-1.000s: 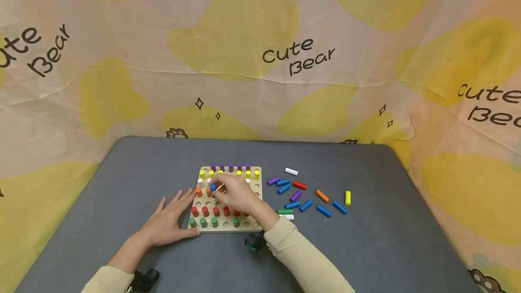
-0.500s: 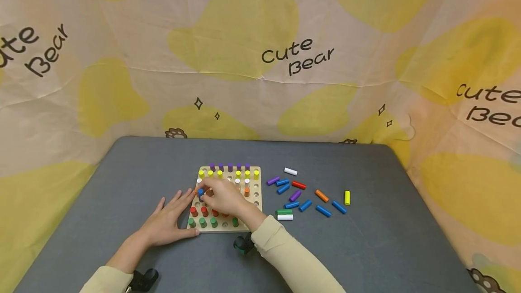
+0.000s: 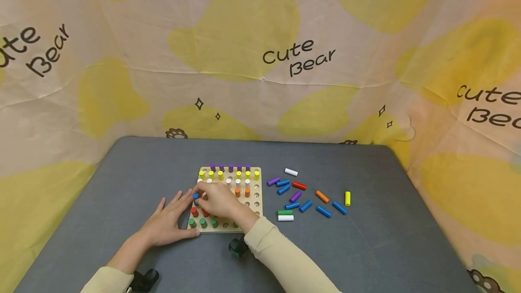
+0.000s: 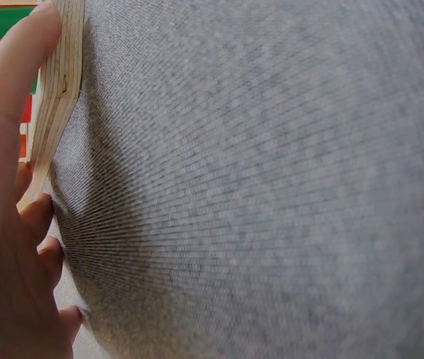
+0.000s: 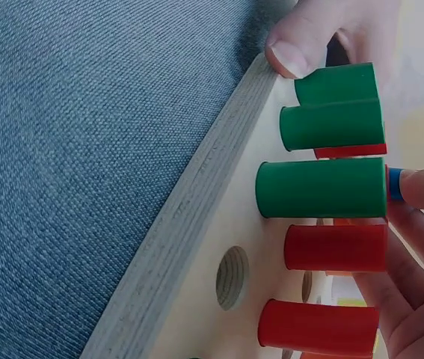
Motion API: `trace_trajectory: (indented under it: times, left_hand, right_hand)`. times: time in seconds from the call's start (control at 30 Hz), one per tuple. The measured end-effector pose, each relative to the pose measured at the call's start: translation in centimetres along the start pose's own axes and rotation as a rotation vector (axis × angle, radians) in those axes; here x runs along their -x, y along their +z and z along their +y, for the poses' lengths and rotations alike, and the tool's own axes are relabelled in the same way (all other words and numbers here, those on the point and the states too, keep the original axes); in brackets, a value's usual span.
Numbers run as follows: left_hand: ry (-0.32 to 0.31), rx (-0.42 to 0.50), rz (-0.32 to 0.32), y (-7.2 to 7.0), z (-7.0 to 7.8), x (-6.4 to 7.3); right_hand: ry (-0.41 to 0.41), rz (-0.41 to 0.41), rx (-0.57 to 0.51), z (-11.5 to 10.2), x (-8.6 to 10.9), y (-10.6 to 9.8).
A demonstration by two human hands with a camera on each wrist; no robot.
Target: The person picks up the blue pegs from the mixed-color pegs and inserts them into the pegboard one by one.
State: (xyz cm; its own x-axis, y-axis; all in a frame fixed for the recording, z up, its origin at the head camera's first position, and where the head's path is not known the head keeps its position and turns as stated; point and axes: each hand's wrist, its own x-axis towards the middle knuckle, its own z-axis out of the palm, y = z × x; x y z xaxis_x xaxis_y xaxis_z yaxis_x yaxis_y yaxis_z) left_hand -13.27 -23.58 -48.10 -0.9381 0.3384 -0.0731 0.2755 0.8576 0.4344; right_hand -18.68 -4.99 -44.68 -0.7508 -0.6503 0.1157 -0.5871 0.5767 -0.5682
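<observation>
A wooden pegboard (image 3: 252, 181) lies on the table with rows of purple, yellow, white, orange, red and green pegs standing in it. My right hand (image 3: 221, 200) pinches a blue peg (image 3: 196, 196) between thumb and index finger, low over the board's left side, just behind the leftmost red peg (image 3: 194, 212). Green pegs (image 5: 324, 189) partly hide that hand in the right wrist view. My left hand (image 3: 167, 223) is spread along the left edge, its thumb (image 4: 28, 52) on the front left corner and its fingertips by the side. The orange row's left end is hidden by the right hand.
Right of the board lie several loose pegs: blue ones (image 3: 324, 211), two purple (image 3: 296, 196), a red (image 3: 299, 186), an orange (image 3: 322, 196), a yellow (image 3: 348, 198), a green (image 3: 285, 212) and two white (image 3: 286, 218). A patterned cloth (image 3: 244, 26) hangs behind the grey table (image 3: 366, 248).
My right hand has carried the blue peg left and slightly nearer, from over the orange row to the board's left side. The left hand has stayed in place.
</observation>
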Motion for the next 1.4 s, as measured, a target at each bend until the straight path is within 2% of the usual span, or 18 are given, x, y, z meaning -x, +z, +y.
trace_trajectory:
  times: [0.4, 0.9, 1.4]
  left_hand:
    - [0.006, 0.01, -0.003, -0.1, 0.1, 0.1]
    - [0.003, 0.009, -0.004, 0.0, 0.0, -0.1]
    - [0.015, 0.019, 0.007, -0.1, 0.1, 0.0]
  right_hand:
    - [0.046, -0.009, 0.002, 0.2, -0.2, 0.7]
    - [0.066, 0.011, 0.019, 0.4, -0.3, 0.9]
    - [0.044, -0.008, 0.078, 0.1, -0.3, 0.8]
